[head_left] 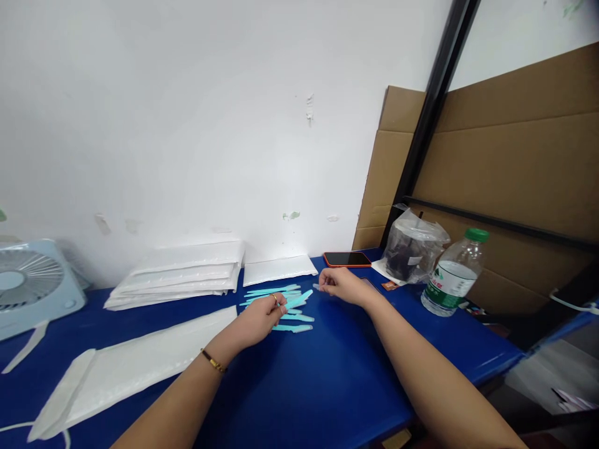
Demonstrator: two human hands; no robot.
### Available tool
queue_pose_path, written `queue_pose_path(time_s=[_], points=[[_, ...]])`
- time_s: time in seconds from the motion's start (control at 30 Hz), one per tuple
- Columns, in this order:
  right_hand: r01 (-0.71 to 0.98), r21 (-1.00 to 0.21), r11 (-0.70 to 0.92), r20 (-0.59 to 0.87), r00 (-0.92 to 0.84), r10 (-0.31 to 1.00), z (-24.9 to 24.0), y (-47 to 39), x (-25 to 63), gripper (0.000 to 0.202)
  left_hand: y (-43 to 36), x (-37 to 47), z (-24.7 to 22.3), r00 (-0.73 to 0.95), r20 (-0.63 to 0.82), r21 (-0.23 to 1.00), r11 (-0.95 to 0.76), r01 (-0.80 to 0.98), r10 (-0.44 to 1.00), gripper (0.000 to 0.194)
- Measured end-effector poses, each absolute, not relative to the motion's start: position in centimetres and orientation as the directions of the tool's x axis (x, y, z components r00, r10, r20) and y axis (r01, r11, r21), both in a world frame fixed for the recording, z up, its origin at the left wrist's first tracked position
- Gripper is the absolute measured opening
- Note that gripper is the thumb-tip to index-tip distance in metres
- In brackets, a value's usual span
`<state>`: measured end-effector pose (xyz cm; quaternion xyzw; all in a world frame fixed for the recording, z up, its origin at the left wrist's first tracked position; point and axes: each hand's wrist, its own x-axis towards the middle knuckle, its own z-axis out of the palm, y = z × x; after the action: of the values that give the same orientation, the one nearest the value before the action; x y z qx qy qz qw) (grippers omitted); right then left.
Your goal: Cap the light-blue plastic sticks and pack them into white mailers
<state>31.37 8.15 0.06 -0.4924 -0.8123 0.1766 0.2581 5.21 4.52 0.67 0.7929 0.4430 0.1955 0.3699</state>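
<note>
My left hand [266, 315] pinches a turquoise eyebrow razor [299, 300], its blade end pointing up and to the right. Several more turquoise eyebrow razors [299, 318] lie side by side on the blue table under and around that hand, partly hidden by it. To the right, my right hand [344, 284] has its fingertips closed on a small clear piece [317, 286], which looks like a blade cap. The two hands are a short way apart, just above the table.
White padded mailers [182, 274] lie stacked by the wall, with a single padded mailer [150, 358] in front and another mailer [279, 269] behind the razors. A fan [35, 280] stands left. Rightward are a phone [347, 259], a bagged cup [407, 249] and a water bottle [452, 277].
</note>
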Motion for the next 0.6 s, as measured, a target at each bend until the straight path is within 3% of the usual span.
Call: queue_pose_path(time_s=[0.1,0.2,0.33,0.6], points=[[0.647,-0.527,0.551,0.43,-0.357,0.829,1.5,7.4,31.4,0.014,4.8,5.1,0.9,0.474,0.028,0.743,-0.335,0.579,0.88,0.031],[0.592,-0.426,0.684,0.557,-0.424,0.714,2.6,6.3,30.6,0.017,4.8,4.9,1.2,0.417,-0.004,0.772,-0.262,0.579,0.909,0.035],[0.535,-0.325,0.78,0.558,-0.558,0.615,3.0,5.5,29.4,0.022,4.9,4.7,1.2,0.372,-0.063,0.819,-0.165,0.549,0.926,0.032],[0.539,-0.249,0.804,0.521,-0.625,0.581,2.5,5.0,28.3,0.025,4.7,4.9,1.8,0.383,-0.144,0.847,-0.086,0.524,0.912,0.029]])
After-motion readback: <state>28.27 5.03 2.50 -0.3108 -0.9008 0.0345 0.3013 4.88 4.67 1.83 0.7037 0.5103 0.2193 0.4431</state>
